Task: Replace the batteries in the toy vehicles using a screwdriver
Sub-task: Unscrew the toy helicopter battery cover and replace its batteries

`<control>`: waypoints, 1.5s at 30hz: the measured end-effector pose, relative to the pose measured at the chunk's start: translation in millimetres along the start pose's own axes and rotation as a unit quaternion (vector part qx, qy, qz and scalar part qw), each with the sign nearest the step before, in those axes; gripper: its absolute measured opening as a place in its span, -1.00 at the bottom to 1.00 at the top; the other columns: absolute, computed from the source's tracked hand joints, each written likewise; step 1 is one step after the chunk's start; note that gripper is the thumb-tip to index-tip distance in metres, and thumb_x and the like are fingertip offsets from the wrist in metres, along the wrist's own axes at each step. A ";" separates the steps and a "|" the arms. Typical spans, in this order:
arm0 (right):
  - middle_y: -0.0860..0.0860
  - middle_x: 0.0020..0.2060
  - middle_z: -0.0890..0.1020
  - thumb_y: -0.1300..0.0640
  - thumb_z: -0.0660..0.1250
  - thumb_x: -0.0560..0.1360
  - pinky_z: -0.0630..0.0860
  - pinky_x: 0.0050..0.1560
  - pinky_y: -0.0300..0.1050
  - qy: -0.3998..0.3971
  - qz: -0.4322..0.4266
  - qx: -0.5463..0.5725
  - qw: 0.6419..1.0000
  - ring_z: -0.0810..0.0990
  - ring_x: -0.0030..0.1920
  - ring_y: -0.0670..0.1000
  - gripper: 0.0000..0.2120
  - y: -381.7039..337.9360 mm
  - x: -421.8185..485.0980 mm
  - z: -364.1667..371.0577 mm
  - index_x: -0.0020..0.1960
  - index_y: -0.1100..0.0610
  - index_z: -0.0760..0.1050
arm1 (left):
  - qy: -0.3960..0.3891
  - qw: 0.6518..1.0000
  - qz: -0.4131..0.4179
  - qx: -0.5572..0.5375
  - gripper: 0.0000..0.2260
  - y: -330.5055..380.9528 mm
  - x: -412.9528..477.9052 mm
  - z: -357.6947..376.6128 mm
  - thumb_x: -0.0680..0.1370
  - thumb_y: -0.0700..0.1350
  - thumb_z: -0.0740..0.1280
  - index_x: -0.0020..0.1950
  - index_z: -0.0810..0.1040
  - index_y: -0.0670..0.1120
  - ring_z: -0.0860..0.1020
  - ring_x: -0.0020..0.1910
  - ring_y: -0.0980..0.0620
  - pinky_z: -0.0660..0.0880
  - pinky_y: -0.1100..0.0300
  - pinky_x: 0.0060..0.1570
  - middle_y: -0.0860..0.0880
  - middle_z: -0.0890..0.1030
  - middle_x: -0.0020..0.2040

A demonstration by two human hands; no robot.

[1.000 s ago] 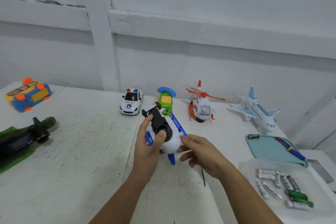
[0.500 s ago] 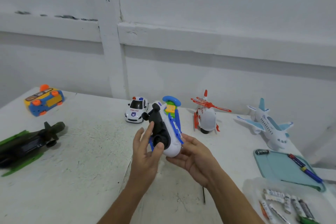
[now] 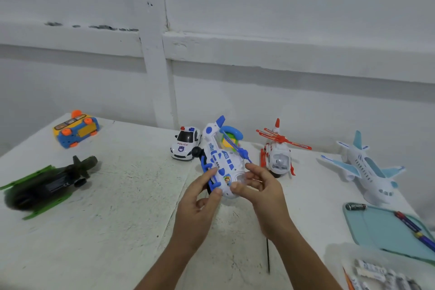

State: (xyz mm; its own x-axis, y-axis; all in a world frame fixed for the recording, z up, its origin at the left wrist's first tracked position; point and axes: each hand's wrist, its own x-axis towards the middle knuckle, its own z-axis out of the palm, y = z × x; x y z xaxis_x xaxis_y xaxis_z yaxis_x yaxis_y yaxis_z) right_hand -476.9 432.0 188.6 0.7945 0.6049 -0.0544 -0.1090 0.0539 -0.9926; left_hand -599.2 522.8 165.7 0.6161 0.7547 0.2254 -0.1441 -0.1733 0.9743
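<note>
Helicopter toy (image 3: 220,163) over table (image 3: 117,209) — left hand (image 3: 197,205) grips blue skid side, right hand (image 3: 266,192) clasps nose.

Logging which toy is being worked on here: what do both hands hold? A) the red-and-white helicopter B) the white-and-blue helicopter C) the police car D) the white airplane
B: the left hand and the right hand both grip the white-and-blue helicopter at its nose end.
</note>
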 end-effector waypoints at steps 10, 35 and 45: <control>-0.06 0.11 0.66 0.07 0.49 0.33 0.52 0.00 -0.21 -0.124 -0.052 -0.003 0.991 0.62 0.12 0.00 -0.57 -5.0 7.0 21.9 0.18 -0.05 0.52 | 0.034 0.988 -0.076 -0.128 -0.63 10.6 11.5 -27.6 0.54 -0.40 0.29 0.26 0.56 -0.05 0.65 0.05 0.03 0.60 0.17 0.00 -0.01 0.67 0.16; -0.09 0.10 0.65 -0.02 0.59 0.16 0.56 -0.13 -0.30 -0.048 -0.073 -0.008 0.996 0.68 -0.01 -0.09 -0.34 4.5 102.2 297.1 0.23 -0.03 0.53 | -0.141 0.981 -0.132 -0.018 -0.43 10.9 227.4 -277.9 0.38 -0.41 0.49 0.35 0.53 -0.08 0.65 -0.09 -0.03 0.62 0.18 -0.09 -0.19 0.69 0.03; -0.13 -0.13 0.69 0.33 0.57 0.30 0.55 -0.19 -0.30 -0.006 -0.044 -0.034 0.998 0.68 -0.14 -0.12 -0.56 32.8 127.5 357.8 0.07 -0.02 0.58 | -0.212 0.951 -0.225 -0.022 -0.51 -25.8 275.5 -333.7 0.42 -0.39 0.46 0.18 0.57 0.12 0.64 0.01 -0.06 0.57 0.06 0.08 -0.11 0.70 0.05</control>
State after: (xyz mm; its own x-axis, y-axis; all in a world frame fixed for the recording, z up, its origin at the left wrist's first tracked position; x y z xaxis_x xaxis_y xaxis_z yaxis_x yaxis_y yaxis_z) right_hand -592.9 795.1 188.1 0.7921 0.6094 0.0346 0.0022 0.0538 -0.9985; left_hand -684.1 946.4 202.0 0.8782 0.4226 -0.2242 0.1811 0.1400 0.9734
